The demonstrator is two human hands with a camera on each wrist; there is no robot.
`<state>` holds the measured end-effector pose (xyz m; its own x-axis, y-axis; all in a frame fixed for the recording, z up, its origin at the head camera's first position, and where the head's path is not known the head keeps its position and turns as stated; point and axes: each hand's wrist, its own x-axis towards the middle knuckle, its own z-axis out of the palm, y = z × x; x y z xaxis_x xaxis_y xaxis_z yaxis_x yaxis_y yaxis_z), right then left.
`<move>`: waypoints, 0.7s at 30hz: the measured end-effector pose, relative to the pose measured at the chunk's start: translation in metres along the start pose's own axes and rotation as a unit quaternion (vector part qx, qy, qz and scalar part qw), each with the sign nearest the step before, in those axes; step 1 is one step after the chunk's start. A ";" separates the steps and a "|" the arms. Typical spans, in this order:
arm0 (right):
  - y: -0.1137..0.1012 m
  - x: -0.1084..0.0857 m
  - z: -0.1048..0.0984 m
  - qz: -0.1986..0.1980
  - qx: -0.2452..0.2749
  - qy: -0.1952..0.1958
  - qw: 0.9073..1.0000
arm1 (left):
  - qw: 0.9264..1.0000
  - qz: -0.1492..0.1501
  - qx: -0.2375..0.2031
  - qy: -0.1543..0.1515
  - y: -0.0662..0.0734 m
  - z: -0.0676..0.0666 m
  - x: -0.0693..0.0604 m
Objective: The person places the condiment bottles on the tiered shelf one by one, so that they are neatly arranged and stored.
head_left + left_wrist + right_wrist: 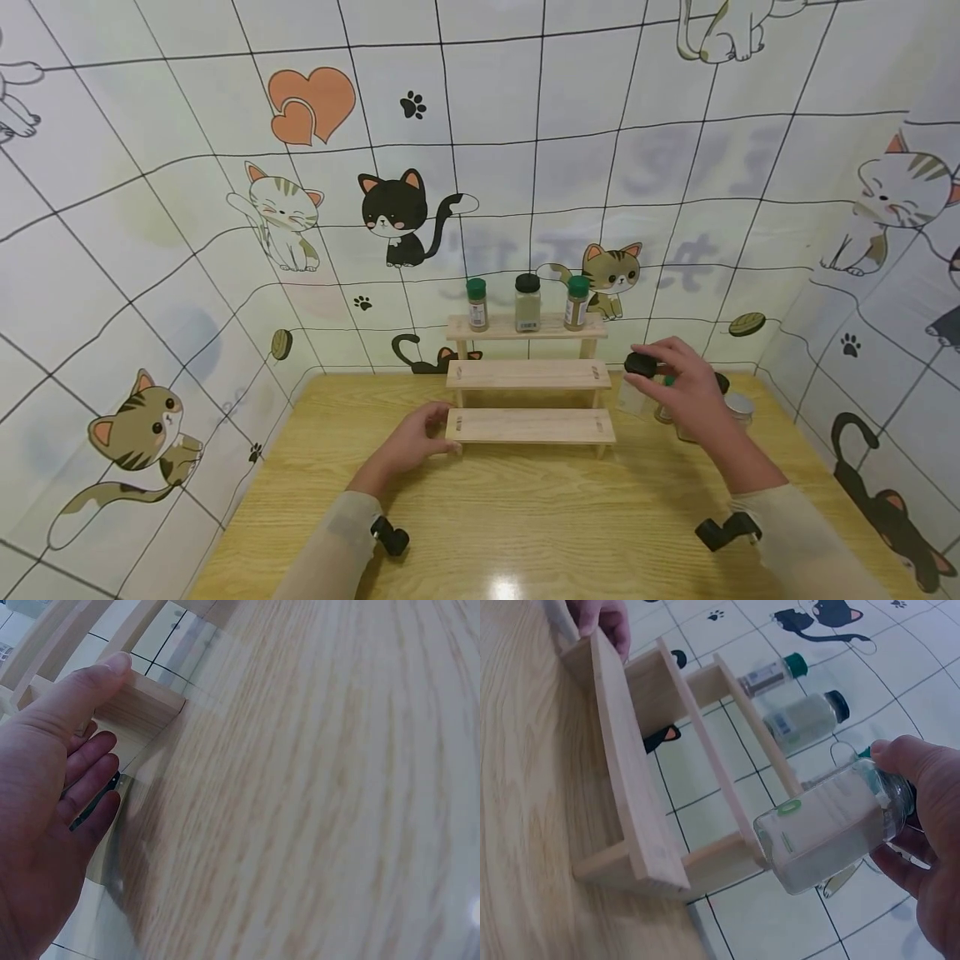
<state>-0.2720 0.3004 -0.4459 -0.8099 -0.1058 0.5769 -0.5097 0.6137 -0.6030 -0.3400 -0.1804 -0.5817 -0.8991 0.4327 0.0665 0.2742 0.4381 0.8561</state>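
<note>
A three-tier wooden rack (529, 426) stands on the table, its top tier bearing a green-capped jar (477, 306), a black-capped jar (528, 305) and another green-capped jar (577, 304). The left hand (411, 440) grips the left end of the lowest tier, thumb at the front edge in the left wrist view (52, 765). Right of the rack, the right hand (686, 392) pinches the black lid (641, 364) of a clear square jar holding pale contents. In the right wrist view this jar (829, 829) is tilted beside the rack's right end. The middle and lowest tiers hold no jars.
Several more jars, including one with a silver lid (739, 407), stand on the table (480, 517) at the right, partly behind the right hand. A sheet with printed cats (405, 217) hangs behind and on both sides.
</note>
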 end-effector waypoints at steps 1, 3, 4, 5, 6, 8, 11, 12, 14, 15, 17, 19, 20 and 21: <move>-0.002 0.003 0.002 -0.007 0.003 -0.001 1.000 | 1.000 0.001 0.001 0.000 0.000 0.000 0.000; -0.008 0.008 0.005 -0.016 0.012 -0.002 1.000 | 1.000 0.002 0.006 0.001 0.001 0.000 0.000; -0.011 0.010 0.007 -0.018 0.013 -0.004 1.000 | 1.000 0.004 0.008 0.002 0.001 0.000 0.000; -0.013 0.013 0.009 -0.018 0.015 -0.006 1.000 | 1.000 0.003 0.010 0.002 0.001 0.000 0.000; -0.016 0.015 0.011 -0.016 0.020 -0.009 1.000 | 1.000 0.002 0.011 0.003 0.001 0.001 0.000; -0.020 0.020 0.015 -0.010 0.029 -0.018 0.999 | 1.000 0.000 0.012 0.002 0.001 0.001 0.000; -0.025 0.027 0.021 -0.003 0.033 -0.032 0.999 | 1.000 -0.001 0.009 0.000 0.000 0.001 0.000; -0.026 0.029 0.023 -0.002 0.035 -0.036 0.999 | 1.000 0.001 0.006 0.000 0.000 0.001 0.000; -0.028 0.034 0.028 -0.004 0.037 -0.041 0.998 | 1.000 0.005 0.002 0.000 0.001 0.000 0.000; -0.028 0.037 0.031 -0.005 0.040 -0.044 0.998 | 1.000 0.007 0.001 0.000 0.001 0.000 0.000; -0.031 0.042 0.036 -0.006 0.048 -0.049 0.998 | 1.000 0.009 0.000 0.000 0.001 0.000 0.000; -0.032 0.048 0.042 -0.006 0.055 -0.055 0.997 | 1.000 0.012 0.001 0.000 0.001 0.000 0.000; -0.034 0.051 0.045 -0.005 0.060 -0.058 0.996 | 1.000 0.014 0.002 0.000 0.001 0.000 0.000; -0.035 0.054 0.048 -0.005 0.065 -0.061 0.996 | 1.000 0.014 0.003 0.000 0.001 0.000 0.000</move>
<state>-0.3116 0.2357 -0.4196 -0.8303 -0.2098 0.5164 -0.5440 0.5065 -0.6690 -0.3401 -0.1799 -0.5806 -0.8907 0.4454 0.0909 0.3020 0.4304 0.8506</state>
